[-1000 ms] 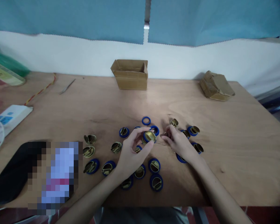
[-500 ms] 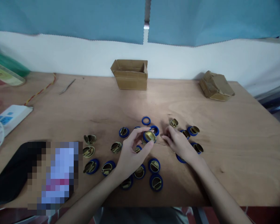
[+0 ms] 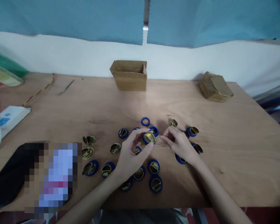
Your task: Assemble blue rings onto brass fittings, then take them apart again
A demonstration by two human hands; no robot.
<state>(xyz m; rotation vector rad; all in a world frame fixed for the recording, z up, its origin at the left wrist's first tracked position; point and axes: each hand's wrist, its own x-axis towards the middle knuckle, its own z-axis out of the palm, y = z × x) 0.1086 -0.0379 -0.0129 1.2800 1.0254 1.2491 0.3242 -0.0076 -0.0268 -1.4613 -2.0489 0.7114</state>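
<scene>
L hand [image 3: 129,155] pinched brass cup [image 3: 149,137], just L of R hand [image 3: 179,144] (couldn't tell its grip); poses approx. unchanged vs. prev.

On the table [image 3: 242,149]: open carton [image 3: 130,81] back centre, second carton [image 3: 216,87] back right. Power strip [image 3: 10,119] at left edge, cord [image 3: 40,91] behind it. Left hand [image 3: 133,155] front centre, held disc [image 3: 149,137] between thumb and fingers, loose ring [image 3: 145,125] behind. Right hand [image 3: 180,144] to its right. Clip discs [image 3: 153,167] sit left, right and in front.
</scene>
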